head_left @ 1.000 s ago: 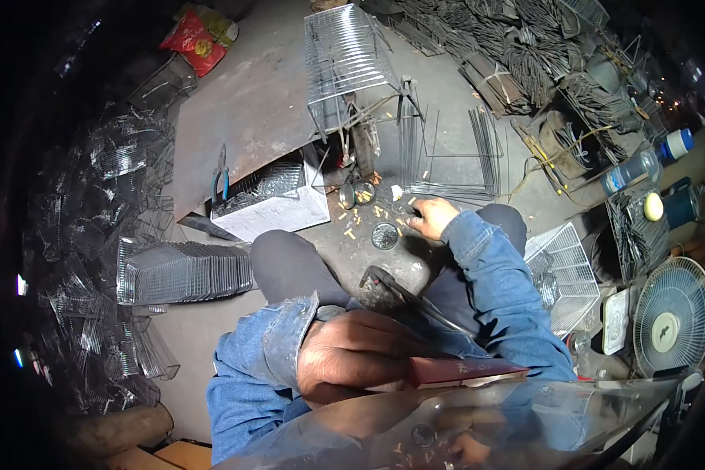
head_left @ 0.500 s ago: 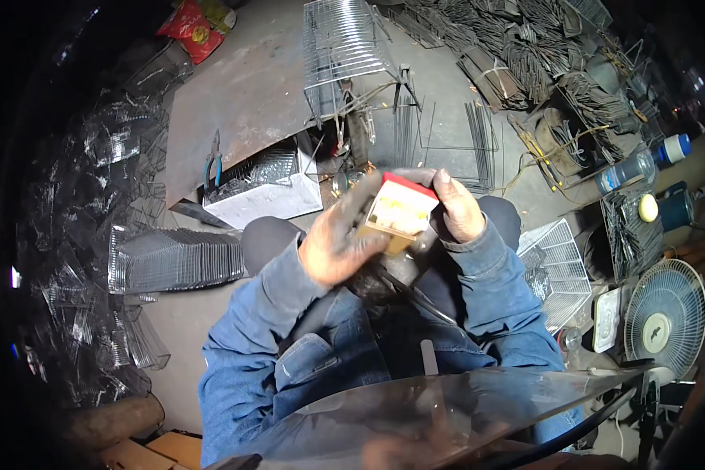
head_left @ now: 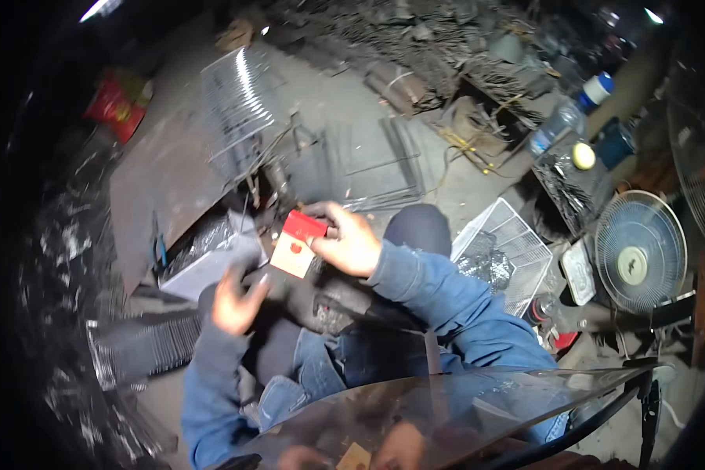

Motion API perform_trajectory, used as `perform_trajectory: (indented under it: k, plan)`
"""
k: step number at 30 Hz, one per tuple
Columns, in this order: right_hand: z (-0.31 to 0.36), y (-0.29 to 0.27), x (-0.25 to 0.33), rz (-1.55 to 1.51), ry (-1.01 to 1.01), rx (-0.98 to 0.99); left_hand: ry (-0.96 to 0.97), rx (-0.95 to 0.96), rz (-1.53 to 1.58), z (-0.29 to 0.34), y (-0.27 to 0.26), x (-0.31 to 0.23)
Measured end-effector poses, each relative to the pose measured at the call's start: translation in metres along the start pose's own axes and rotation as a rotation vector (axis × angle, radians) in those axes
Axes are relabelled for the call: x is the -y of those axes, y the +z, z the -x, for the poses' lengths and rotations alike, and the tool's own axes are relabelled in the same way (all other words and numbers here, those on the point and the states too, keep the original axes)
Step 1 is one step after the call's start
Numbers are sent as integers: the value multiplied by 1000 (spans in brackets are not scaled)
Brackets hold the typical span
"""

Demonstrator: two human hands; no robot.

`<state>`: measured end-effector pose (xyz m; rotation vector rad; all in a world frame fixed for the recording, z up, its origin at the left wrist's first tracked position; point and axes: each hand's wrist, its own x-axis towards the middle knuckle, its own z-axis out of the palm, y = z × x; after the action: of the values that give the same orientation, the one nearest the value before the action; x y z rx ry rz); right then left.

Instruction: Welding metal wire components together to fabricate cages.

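A small cigarette pack [head_left: 292,257], with a red top and a cream-yellow body, is gripped in my right hand [head_left: 349,241] over my lap. The thumb lies on the pack's front and the fingers go round behind its red end. My left hand [head_left: 239,302] is apart from the pack, to its lower left, thumb and fingers spread and somewhat blurred, with nothing seen in it. Close beyond that hand stands a white box [head_left: 211,270] holding dark wire pieces.
Blue-handled pliers [head_left: 158,249] lie on a metal sheet [head_left: 160,180] at left. A wire rack [head_left: 239,98] stands at the far end. To the right are a white wire basket [head_left: 517,243] and a fan [head_left: 633,262]. A clear visor [head_left: 446,399] crosses the lower view.
Both hands held the pack, its pale inside showing; now only my right hand holds it, front face up. My left hand has let go and moved left. The view has shifted and turned.
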<state>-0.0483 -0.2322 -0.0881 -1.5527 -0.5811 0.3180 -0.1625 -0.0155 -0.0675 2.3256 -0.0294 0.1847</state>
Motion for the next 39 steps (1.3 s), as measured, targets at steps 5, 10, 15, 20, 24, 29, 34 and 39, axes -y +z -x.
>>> perform_trajectory:
  k: [5,10,15,20,24,29,34,39]
  plan:
    - [18,28,24,338,-371,413,-41,1220,525,51,-78,-16]
    - [39,65,65,-298,-821,648,385,1128,574,61,-77,12]
    - [36,72,79,-480,-639,925,169,904,181,75,-61,0]
    - [45,86,85,-160,-683,881,52,939,43,73,-71,2]
    - [45,100,83,114,-799,916,51,976,-56,54,-96,-43]
    - [57,113,105,218,-854,980,42,834,40,71,-99,-41]
    - [55,122,114,368,-475,1231,22,797,69,98,-102,-29]
    - [51,121,118,54,-646,1138,200,806,-5,118,-81,-31]
